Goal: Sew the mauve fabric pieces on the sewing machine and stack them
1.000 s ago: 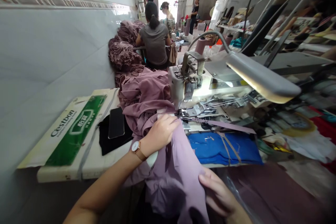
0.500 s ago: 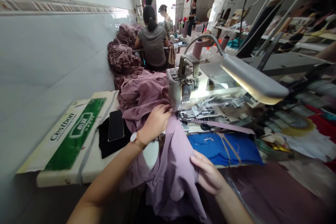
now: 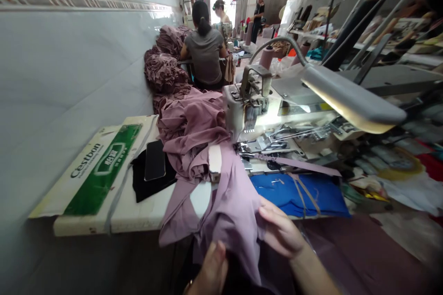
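A length of mauve fabric (image 3: 238, 193) runs from the sewing machine (image 3: 252, 106) down over the table's front edge, its far end at the needle area. My right hand (image 3: 282, 230) grips its right edge, thumb on top and the other fingers partly hidden by cloth. Low in the picture, my left hand (image 3: 212, 269) is closed at the lower part of the same fabric, thumb up; its other fingers are mostly hidden. A narrow mauve strip (image 3: 304, 166) feeds in from the right. Behind the fabric, more mauve cloth (image 3: 190, 124) lies bunched left of the machine.
On the left of the table lie a flattened Cestbon carton (image 3: 83, 161) and a phone (image 3: 154, 161) on black cloth. A folded blue cloth (image 3: 297, 196) lies at the front right. A lamp (image 3: 353, 97) overhangs the machine. Ahead, a co-worker (image 3: 204, 50) sits beside heaped fabric.
My left hand has left the fabric near the needle and come down toward me, to the fabric's lower part. The right hand keeps its hold. The view has shifted slightly.
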Demonstrator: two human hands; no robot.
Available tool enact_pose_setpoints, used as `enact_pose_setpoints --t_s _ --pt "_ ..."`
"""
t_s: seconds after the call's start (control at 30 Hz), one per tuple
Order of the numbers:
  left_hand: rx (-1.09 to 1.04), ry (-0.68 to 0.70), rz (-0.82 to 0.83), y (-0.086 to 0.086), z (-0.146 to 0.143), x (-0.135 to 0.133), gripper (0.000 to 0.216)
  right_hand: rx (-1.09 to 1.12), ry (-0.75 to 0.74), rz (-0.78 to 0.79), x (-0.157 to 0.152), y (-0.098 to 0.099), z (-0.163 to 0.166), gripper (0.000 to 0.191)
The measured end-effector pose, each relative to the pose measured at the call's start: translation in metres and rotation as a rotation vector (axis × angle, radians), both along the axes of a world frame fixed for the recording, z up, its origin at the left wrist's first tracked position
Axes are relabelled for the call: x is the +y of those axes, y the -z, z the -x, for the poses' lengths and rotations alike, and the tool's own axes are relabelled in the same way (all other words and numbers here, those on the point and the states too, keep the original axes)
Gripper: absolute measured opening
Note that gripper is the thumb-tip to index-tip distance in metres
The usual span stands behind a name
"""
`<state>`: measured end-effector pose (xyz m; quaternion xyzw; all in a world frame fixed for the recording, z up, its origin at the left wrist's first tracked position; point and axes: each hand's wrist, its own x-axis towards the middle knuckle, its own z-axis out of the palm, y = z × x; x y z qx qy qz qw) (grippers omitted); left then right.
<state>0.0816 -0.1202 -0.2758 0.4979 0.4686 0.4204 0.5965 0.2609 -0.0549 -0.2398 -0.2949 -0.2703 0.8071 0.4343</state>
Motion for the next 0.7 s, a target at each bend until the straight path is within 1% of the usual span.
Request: enact_pose_setpoints --t_s 0.07,0.1,0.17,0.2,0.27,0.33,0.4,0.47,0.53,0.6,0.7 --pt "-0.122 -0.207 0.052 -0.016 0.000 0.008 0.067 -0.121 -0.097 -0.071 -0.006 0.007 -0.007 0.037" --pt "-0.116 -0.289 0.074 -0.023 0.002 0.011 0.063 -0.220 -0.163 -0.114 -0.012 0.012 -0.013 0.037" --pt "0.015 -0.373 0.094 -0.033 0.012 0.011 0.054 -0.473 -0.274 -0.196 -0.028 0.025 -0.025 0.036" --pt "0.121 -0.381 0.076 -0.035 0.019 0.010 0.051 -0.601 -0.305 -0.226 -0.037 0.031 -0.032 0.036" --pt "0.346 -0.332 -0.035 -0.037 0.030 0.009 0.050 -0.775 -0.303 -0.249 -0.058 0.042 -0.045 0.035" --pt "0.521 -0.250 -0.232 -0.038 0.036 0.011 0.050 -0.804 -0.256 -0.278 -0.074 0.049 -0.055 0.033" --pt "0.620 -0.184 -0.419 -0.041 0.036 0.020 0.046 -0.768 -0.190 -0.335 -0.083 0.051 -0.060 0.031" --pt "0.677 -0.175 -0.548 -0.047 0.032 0.034 0.037 -0.749 -0.135 -0.386 -0.082 0.050 -0.060 0.029" --pt "0.700 -0.193 -0.634 -0.055 0.028 0.050 0.026 -0.757 -0.118 -0.421 -0.075 0.049 -0.057 0.027" --pt "0.697 -0.219 -0.689 -0.064 0.025 0.067 0.020 -0.763 -0.115 -0.455 -0.067 0.048 -0.053 0.027" --pt "0.680 -0.237 -0.723 -0.078 0.021 0.089 0.020 -0.753 -0.116 -0.467 -0.057 0.046 -0.046 0.030"
